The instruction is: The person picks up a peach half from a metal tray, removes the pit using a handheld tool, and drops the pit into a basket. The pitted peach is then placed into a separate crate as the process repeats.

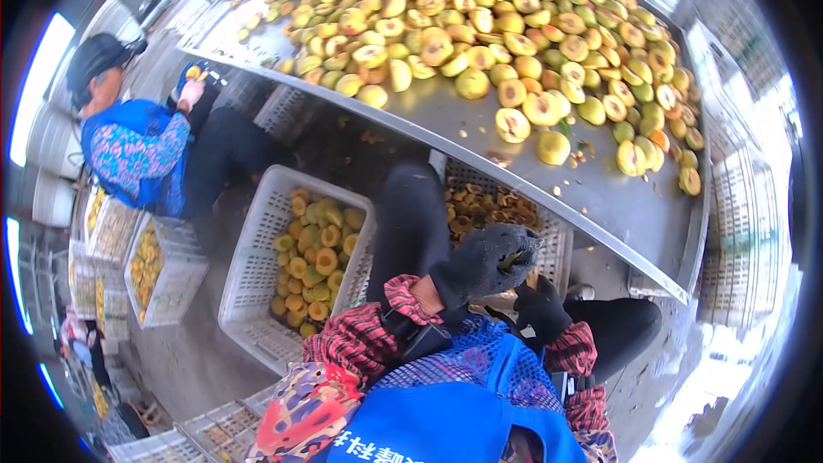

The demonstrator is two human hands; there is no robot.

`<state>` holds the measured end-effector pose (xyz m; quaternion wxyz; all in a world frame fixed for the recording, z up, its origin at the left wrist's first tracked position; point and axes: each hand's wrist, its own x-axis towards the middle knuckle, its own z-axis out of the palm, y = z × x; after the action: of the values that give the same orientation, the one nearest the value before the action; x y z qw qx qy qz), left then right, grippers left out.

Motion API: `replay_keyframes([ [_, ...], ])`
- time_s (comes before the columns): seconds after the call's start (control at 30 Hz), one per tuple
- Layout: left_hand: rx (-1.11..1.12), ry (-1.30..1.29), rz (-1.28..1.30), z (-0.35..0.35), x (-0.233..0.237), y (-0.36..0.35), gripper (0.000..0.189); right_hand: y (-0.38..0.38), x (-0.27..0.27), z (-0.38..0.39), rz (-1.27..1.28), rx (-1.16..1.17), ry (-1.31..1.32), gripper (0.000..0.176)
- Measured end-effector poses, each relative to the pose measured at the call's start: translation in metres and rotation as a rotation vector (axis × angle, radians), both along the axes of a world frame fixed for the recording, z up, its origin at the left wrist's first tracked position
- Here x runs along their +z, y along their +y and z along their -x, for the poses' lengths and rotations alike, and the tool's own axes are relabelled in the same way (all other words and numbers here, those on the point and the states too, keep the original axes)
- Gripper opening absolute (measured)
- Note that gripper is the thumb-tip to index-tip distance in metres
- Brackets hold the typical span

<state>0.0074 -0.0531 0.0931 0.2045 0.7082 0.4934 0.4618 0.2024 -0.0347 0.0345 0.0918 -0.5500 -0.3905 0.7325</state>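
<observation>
My left hand [490, 262], in a dark, dirty glove, is closed with its fingers curled. A small yellow-green bit shows at its fingers, too little to name. Close beside it, lower right, my right hand [542, 310], also in a dark glove, has its fingers bent inward; what they hold is hidden. Both hands are above my lap, over the near end of a white crate [557, 249] with brownish fruit pieces [484, 206] in it. Beyond them, halved yellow-orange stone fruit [540, 108] lies heaped on a metal table [634, 227].
Left of my leg stands a white crate [240, 279] of halved fruit [319, 261]. A co-worker [137, 146] in a blue vest sits at the left, holding yellow fruit. More crates [176, 283] stand behind them, and stacked crates [741, 231] at right. The table's raised metal edge [514, 184] runs before me.
</observation>
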Motion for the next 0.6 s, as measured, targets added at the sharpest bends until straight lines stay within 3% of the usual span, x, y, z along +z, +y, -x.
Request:
replay_keyframes([
  [0.03,0.019,-0.206,0.010,0.003,0.008,-0.005,0.015,-0.002,0.001,-0.001,0.020,0.006,-0.041,0.023],
  [0.13,0.225,-0.564,0.170,0.041,0.031,-0.034,0.015,-0.005,-0.016,-0.009,0.016,0.044,-0.144,0.026],
  [0.2,0.387,-0.781,0.131,0.081,0.015,-0.058,0.018,-0.007,-0.027,-0.014,-0.017,0.077,-0.167,0.027],
  [0.27,0.624,-0.559,0.097,0.144,-0.026,-0.098,0.027,-0.007,-0.034,-0.016,-0.064,0.107,-0.151,0.028],
  [0.33,0.931,-0.543,0.459,0.192,-0.050,-0.151,0.034,-0.005,-0.046,-0.021,-0.037,0.125,-0.084,0.029],
  [0.4,1.175,0.293,0.892,0.217,-0.060,-0.192,0.038,-0.007,-0.059,-0.023,-0.019,0.146,-0.062,0.029],
  [0.5,1.293,0.849,0.636,0.227,-0.083,-0.206,0.040,-0.003,-0.060,-0.022,-0.028,0.147,-0.118,0.030],
  [0.6,1.170,-0.080,0.438,0.227,-0.064,-0.147,0.037,-0.005,-0.044,-0.012,-0.019,0.130,-0.176,0.032],
])
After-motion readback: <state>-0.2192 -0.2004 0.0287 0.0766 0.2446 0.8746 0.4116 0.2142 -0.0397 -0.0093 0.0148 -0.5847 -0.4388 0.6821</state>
